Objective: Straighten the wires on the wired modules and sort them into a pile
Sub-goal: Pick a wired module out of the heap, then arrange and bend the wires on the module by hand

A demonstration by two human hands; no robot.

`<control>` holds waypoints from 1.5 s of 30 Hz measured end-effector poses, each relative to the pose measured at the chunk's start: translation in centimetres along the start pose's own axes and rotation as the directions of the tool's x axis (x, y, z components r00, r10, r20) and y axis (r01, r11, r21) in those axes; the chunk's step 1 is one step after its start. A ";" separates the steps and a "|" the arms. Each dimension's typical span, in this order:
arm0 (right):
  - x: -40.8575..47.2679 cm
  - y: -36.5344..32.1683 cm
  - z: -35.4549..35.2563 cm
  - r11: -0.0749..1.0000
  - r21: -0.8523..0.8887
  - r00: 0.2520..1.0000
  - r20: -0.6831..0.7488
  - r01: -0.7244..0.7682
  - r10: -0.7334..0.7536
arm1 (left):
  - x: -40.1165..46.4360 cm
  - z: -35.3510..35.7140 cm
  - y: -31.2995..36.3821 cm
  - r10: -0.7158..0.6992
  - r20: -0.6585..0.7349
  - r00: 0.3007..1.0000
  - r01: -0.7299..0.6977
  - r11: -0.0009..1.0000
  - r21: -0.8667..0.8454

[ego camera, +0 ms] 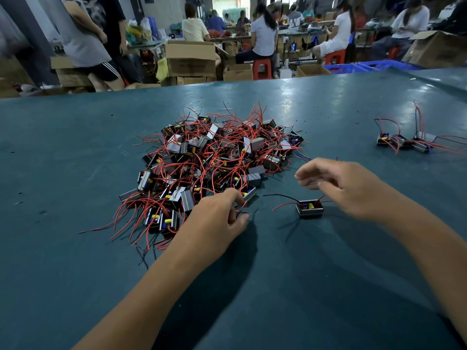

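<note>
A single wired module (309, 208) sits on the desk (75, 274) at lower centre, between the tangled heap of modules (214, 162) and the sorted pile (404, 144) at upper right. The left hand (222, 218) pinches thin wire ends (243, 213) at the heap's edge; the right hand (346, 188) hovers over the module, fingers loosely curled, its grip blurred. The module looks light and rigid, its leads limp and easily snagged, so hold the housing and draw each lead outward.
</note>
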State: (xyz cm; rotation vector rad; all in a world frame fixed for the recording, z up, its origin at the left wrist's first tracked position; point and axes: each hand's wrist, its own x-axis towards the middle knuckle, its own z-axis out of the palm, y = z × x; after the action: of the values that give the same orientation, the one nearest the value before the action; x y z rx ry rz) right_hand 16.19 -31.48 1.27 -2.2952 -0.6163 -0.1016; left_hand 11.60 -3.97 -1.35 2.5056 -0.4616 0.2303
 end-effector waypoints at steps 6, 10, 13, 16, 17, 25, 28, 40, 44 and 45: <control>0.2 0.4 0.7 0.978 -0.208 0.995 0.098 0.032 -0.012 | -0.1 0.1 -0.1 -0.031 0.007 0.999 0.031 0.999 0.010; 0.4 0.2 1.3 0.978 -0.204 0.995 0.094 0.052 -0.033 | -0.2 -0.2 -0.2 -0.104 0.028 0.994 0.105 0.993 -0.044; 0.4 0.4 1.4 0.974 -0.219 0.994 0.104 0.051 -0.029 | -0.1 -0.6 -0.4 -0.137 0.096 0.986 0.150 0.979 -0.138; 0.1 -0.4 1.4 0.979 -0.192 0.996 -0.028 0.073 -0.079 | -0.1 -1.3 -0.1 -0.154 0.208 0.966 0.206 0.943 -0.261; 0.0 -1.0 1.5 0.983 -0.155 0.987 -0.111 0.102 -0.119 | -0.1 -1.4 0.1 -0.161 0.235 0.959 0.231 0.922 -0.310; -1.9 -5.6 6.2 0.976 0.033 0.976 -0.007 0.216 -0.216 | -0.2 -1.6 0.5 -0.180 0.297 0.938 0.305 0.836 -0.455; -1.6 -5.1 7.7 0.974 -0.161 0.987 0.039 0.158 -0.154 | -0.1 -1.7 0.3 -0.134 0.270 0.953 0.239 0.882 -0.407; -1.8 -5.3 7.0 0.892 -0.337 0.946 -0.012 0.301 -0.324 | -0.1 -1.7 -0.4 -0.075 0.206 0.976 0.121 0.967 -0.222; -1.7 -5.0 6.7 0.869 -0.355 0.936 0.055 0.343 -0.347 | -0.1 -1.6 -0.4 -0.095 0.206 0.974 0.142 0.963 -0.229; -1.6 -4.9 6.5 0.859 -0.358 0.929 0.081 0.365 -0.360 | -0.1 -1.6 -0.4 -0.103 0.206 0.973 0.153 0.957 -0.246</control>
State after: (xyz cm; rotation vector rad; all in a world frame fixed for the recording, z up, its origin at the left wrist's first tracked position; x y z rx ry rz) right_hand 11.78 -24.67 -0.63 -2.5060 -1.1144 -0.4177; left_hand 11.55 -2.73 -0.27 2.2951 -0.3752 -0.1174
